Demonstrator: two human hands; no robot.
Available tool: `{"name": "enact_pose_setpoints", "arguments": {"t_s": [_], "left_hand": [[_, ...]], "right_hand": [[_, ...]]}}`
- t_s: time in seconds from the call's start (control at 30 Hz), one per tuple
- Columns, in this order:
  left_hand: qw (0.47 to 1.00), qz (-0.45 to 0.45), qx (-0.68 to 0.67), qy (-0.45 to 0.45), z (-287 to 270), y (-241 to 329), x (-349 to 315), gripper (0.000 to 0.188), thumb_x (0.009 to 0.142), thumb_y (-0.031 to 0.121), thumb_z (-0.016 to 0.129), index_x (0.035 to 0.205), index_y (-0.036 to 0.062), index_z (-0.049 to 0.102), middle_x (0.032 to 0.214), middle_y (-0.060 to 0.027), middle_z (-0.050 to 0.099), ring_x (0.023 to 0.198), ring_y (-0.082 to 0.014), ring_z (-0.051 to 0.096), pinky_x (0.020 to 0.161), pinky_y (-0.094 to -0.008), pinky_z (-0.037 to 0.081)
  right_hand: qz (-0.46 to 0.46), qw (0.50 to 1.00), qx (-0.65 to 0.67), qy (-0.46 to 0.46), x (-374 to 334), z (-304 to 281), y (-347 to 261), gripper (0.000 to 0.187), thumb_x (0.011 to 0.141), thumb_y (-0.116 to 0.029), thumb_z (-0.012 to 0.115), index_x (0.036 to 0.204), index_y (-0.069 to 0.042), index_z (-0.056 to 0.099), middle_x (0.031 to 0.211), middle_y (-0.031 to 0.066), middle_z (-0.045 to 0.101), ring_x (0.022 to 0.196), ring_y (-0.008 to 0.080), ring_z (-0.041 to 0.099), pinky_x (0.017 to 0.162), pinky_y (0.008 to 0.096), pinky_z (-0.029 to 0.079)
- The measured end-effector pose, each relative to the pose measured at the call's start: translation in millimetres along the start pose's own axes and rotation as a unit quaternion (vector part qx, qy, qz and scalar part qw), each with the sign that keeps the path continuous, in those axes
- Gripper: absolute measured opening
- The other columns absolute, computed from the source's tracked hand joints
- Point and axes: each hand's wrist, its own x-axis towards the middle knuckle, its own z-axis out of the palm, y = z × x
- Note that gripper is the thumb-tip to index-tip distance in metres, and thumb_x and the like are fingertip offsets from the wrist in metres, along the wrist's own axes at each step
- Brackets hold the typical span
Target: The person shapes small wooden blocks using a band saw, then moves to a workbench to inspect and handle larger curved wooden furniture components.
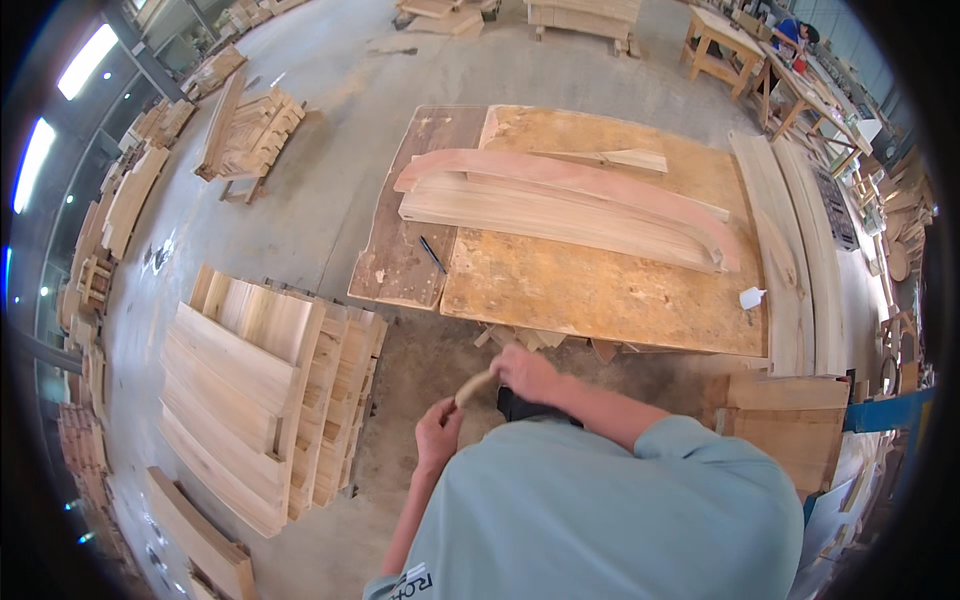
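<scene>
My left hand (438, 432) and my right hand (525, 374) are closed on the two ends of a short tan strip (474, 388). Its material is too blurred to tell. They hold it slantwise in front of my body, short of the workbench's near edge. On the workbench (590, 305) lies a curved pinkish wooden template (560, 172), resting along a long pale board (530, 215). A black pen (432, 254) lies left of the board, on the bench's darker part. A small white piece (752, 297) sits at the right end.
Stacked boards (230, 370) stand on the floor at the left. Long planks (790, 250) flank the bench's right side, with a wooden box (785, 420) nearer me. Another wood stack (255, 135) stands farther off. A person (793, 38) bends over a far bench (725, 40).
</scene>
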Motion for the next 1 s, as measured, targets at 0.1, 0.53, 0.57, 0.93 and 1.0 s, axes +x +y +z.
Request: {"name": "enact_pose_setpoints", "arguments": {"t_s": [0.1, 0.53, 0.57, 0.93, 1.0], "left_hand": [[0.999, -0.008, -0.039, 0.029, -23.0, 13.6, 71.8, 0.023, 0.094, 0.013, 0.071, 0.11, -0.0025, 0.071, 0.092, -0.0053, 0.072, 0.081, -0.0099, 0.063, 0.075, -0.0271, 0.053], [0.998, 0.045, 0.045, 0.008, -82.9, 70.4, 415.8, 0.045, 0.093, 0.021, 0.071, 0.13, -0.0028, 0.061, 0.097, -0.0042, 0.065, 0.085, -0.0101, 0.057, 0.078, -0.0266, 0.049], [0.996, 0.058, 0.059, -0.022, -84.3, 73.0, 450.6, 0.051, 0.093, 0.025, 0.072, 0.133, -0.0029, 0.058, 0.099, -0.005, 0.065, 0.086, -0.0117, 0.058, 0.078, -0.0279, 0.05], [0.881, -0.163, 0.032, -0.443, -18.4, 116.3, 637.5, 0.06, 0.086, 0.033, 0.08, 0.127, -0.0036, 0.057, 0.116, -0.0132, 0.066, 0.099, -0.0185, 0.066, 0.086, -0.0343, 0.054], [0.873, -0.171, 0.022, -0.457, -11.9, 98.1, 644.8, 0.055, 0.087, 0.029, 0.08, 0.125, -0.0034, 0.058, 0.115, -0.0122, 0.067, 0.097, -0.0172, 0.066, 0.085, -0.0339, 0.054]], "right_hand": [[0.158, 0.985, 0.02, 0.06, 96.1, -35.7, 24.4, 0.017, 0.093, -0.021, 0.061, 0.096, -0.006, 0.068, 0.098, 0.0171, 0.064, 0.094, 0.0376, 0.063, 0.079, 0.0478, 0.051], [0.228, 0.958, -0.079, 0.154, 351.6, -88.6, 153.9, 0.019, 0.093, -0.015, 0.062, 0.108, -0.007, 0.071, 0.108, 0.0179, 0.066, 0.104, 0.0372, 0.063, 0.091, 0.0443, 0.051], [0.241, 0.956, -0.075, 0.147, 361.2, -85.4, 151.6, 0.019, 0.093, -0.014, 0.063, 0.108, -0.007, 0.071, 0.108, 0.0176, 0.066, 0.105, 0.0371, 0.063, 0.092, 0.0438, 0.051], [0.351, 0.858, 0.064, 0.37, 385.3, -48.4, 129.8, 0.025, 0.091, -0.007, 0.065, 0.115, -0.003, 0.065, 0.107, 0.0182, 0.066, 0.101, 0.0325, 0.066, 0.089, 0.0387, 0.053], [0.407, 0.81, 0.089, 0.413, 392.6, -36.7, 113.0, 0.029, 0.09, -0.009, 0.067, 0.117, 0.001, 0.062, 0.102, 0.0176, 0.068, 0.095, 0.0294, 0.068, 0.084, 0.0377, 0.055]]}}
